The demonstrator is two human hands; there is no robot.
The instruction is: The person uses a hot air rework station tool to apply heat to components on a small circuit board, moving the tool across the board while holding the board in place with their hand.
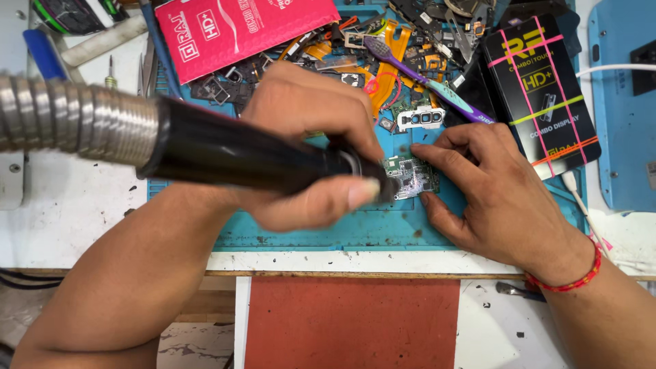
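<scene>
My left hand (304,140) grips a black hot-air tool handle (239,154) with a ribbed metal hose (68,119) trailing off to the left. Its nozzle tip points at a small green circuit board (413,178) lying on the blue work mat (307,236). My right hand (488,184) rests on the mat beside the board, index finger and thumb touching its right edge and pinning it down. A red thread bracelet circles my right wrist.
A pink flat package (232,31) and a black boxed display part (543,92) lie at the back. Loose phone parts, orange flex cables and a purple toothbrush (424,78) litter the mat's far side. A red panel (352,321) sits below the table edge.
</scene>
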